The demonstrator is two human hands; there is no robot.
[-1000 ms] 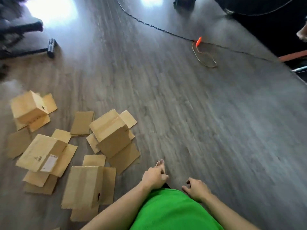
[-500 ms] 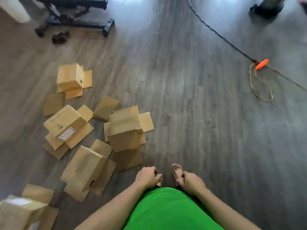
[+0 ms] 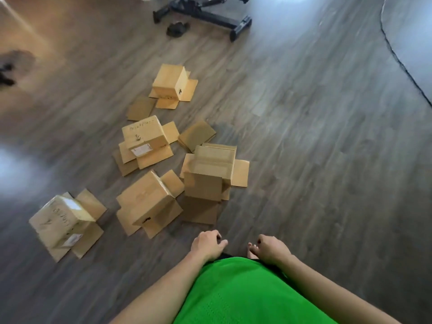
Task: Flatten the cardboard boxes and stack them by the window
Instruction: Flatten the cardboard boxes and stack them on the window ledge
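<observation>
**Boxes on the floor, both hands free**

Five cardboard boxes (image 3: 163,146) sit unflattened, flaps splayed, on the wooden floor (image 3: 315,148), clustered near the black chair base (image 3: 210,12). The left hand (image 3: 207,246) and right hand (image 3: 272,250) hang loosely curled, holding nothing, just nearside of the cluster.

Matt cardboard boxes (image 3: 214,174), glossy wood floor (image 3: 315,136)
</observation>
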